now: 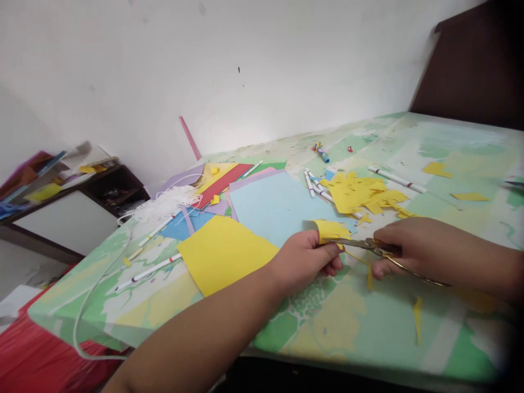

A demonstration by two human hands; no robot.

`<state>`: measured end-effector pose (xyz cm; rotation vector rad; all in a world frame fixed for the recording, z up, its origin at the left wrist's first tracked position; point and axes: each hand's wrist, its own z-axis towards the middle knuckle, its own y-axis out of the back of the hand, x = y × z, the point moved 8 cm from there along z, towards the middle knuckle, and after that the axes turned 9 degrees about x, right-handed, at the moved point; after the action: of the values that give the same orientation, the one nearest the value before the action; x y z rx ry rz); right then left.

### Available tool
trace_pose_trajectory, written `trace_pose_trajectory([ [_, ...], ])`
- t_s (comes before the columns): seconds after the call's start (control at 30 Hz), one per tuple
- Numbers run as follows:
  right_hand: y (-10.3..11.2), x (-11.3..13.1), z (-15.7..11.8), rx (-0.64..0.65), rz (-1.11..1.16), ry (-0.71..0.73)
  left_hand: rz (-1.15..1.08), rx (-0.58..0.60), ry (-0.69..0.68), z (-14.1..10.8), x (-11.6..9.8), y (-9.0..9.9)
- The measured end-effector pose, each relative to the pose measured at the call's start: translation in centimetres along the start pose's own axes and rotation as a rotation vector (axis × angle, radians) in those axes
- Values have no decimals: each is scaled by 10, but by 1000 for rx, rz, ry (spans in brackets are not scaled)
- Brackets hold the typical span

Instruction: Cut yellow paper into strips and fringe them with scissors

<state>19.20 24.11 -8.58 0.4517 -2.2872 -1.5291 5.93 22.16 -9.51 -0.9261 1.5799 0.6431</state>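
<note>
My left hand (305, 257) pinches a small piece of yellow paper (331, 229) between thumb and fingers, above the front part of the table. My right hand (413, 248) is closed on gold-coloured scissors (379, 247), whose blades point left and lie against the yellow paper beside my left thumb. Thin yellow strips hang or lie just below the scissors. Behind the hands is a pile of cut yellow paper (360, 192). A large yellow sheet (225, 254) and a light blue sheet (270, 202) lie to the left.
White markers (397, 179) are scattered about the patterned tablecloth (335, 322). A tangle of white string (174, 201) sits at the left, one strand hanging over the edge. Coloured sheets lie beside it. A dark shelf (77, 202) stands further left, against the wall.
</note>
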Motion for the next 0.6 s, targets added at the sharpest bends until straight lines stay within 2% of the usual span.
trace_pose_trajectory([
  [0.23,0,0,-1,33,-17,-12,-21,18,21,0,1,-1],
  [0.6,1,-2,0,-13,1,17,45,26,9,-3,-2,-3],
])
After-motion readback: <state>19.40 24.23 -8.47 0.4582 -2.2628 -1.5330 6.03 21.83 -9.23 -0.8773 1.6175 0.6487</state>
